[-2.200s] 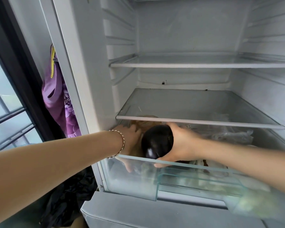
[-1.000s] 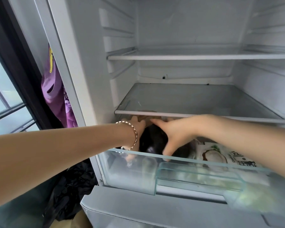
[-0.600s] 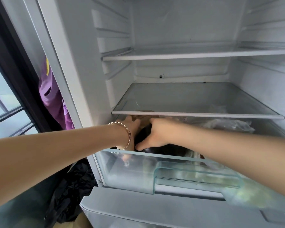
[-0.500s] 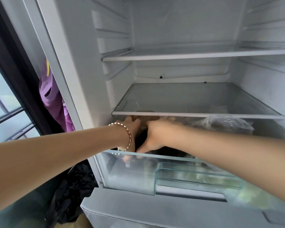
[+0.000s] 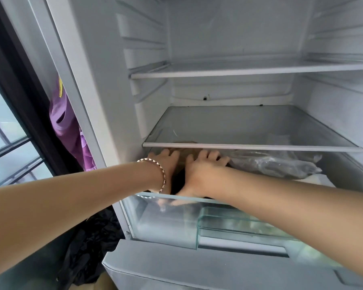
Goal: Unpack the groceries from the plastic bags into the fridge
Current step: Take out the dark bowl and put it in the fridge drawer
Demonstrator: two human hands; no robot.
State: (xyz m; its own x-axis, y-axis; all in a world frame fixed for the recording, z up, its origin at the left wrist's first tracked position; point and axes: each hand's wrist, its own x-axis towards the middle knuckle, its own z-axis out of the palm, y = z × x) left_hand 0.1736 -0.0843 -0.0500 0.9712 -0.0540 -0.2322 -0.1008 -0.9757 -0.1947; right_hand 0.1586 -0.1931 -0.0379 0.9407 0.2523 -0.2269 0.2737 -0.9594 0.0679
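Both bare arms reach in from the lower edge of the frame to the centre, into the transparent greenish plastic drawer [image 5: 176, 220] at the bottom of the open white fridge [image 5: 105, 84]. The left hand [image 5: 166, 166], with a thin gold twisted bracelet [image 5: 161, 174] on its wrist, lies palm down with straight fingers [image 5: 165, 153] pointing under the lower glass shelf [image 5: 249, 126], gripping nothing. The right hand [image 5: 201, 172] is just beside it, also palm down. Its fingers are spread and relaxed and rest on top of a dark, rounded purple-black vegetable [image 5: 178, 182], with the thumb angled down towards the drawer's front rim. That vegetable sits inside the drawer at its left end, showing only as a dark gap between the two hands. To the right in the drawer lies a crumpled clear plastic bag [image 5: 277, 164]. At the left of the frame a purple patterned cloth [image 5: 69, 130] hangs beside the fridge, and a black plastic bag [image 5: 88, 248] sits at lower left.
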